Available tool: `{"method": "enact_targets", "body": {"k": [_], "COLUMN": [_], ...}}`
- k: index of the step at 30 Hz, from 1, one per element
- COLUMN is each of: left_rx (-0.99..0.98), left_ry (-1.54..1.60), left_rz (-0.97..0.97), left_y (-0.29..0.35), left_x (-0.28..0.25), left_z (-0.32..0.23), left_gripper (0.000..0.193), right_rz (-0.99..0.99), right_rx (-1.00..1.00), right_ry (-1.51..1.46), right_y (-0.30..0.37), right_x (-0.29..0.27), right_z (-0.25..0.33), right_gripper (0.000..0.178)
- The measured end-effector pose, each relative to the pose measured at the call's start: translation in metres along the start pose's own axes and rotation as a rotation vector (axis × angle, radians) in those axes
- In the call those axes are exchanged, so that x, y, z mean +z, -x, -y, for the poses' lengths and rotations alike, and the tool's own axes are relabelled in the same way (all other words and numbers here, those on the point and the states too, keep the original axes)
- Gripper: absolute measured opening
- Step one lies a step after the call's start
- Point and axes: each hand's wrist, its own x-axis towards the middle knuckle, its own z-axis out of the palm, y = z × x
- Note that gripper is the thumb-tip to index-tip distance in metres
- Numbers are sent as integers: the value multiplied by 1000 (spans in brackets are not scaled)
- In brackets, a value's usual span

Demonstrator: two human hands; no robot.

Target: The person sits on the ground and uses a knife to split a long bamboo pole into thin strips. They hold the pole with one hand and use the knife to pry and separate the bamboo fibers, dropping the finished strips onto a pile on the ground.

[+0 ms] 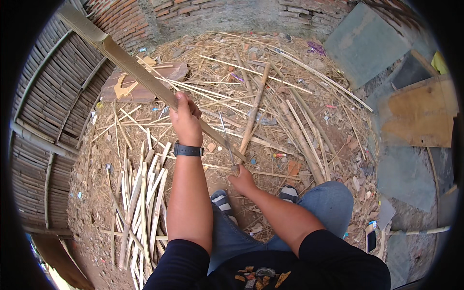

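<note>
**Yard floor strewn with bamboo scraps under daylight**

A brick wall (193,12) is being seen along the top, its lower part grey and rough. A woven bamboo fence (46,121) is curving down the left side, braced by poles. The dirt floor (92,193) is being covered by dry straw, splinters and long bamboo offcuts (299,130). A pile of pale split strips (142,203) is lying at lower left. Grey slabs (362,41) and a brown board (420,116) are resting at the right, with a yellow scrap (439,62) near the edge. Flat reddish boards (145,79) are lying near the wall. Everything is being lit by bright, even daylight.
</note>
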Motion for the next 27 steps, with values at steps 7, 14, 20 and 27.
{"method": "enact_targets", "body": {"k": [7, 14, 20, 27], "left_rx": [13, 21, 17, 22], "left_ry": [4, 1, 5, 2], "left_rz": [23, 15, 21, 58], "left_y": [0, -1, -1, 2], "left_x": [0, 0, -3, 6], "left_z": [2, 2, 1, 1], "left_gripper": [35, 36, 37, 36], "right_rz": [46, 23, 31, -3], "right_rx": [59, -33, 124, 99], "right_ry": [-31, -36, 88, 147], "right_y": [-2, -2, 2, 6], "right_x": [0, -1, -3, -7], "right_z": [2, 11, 21, 24], "right_gripper": [52, 56, 65, 78]}}
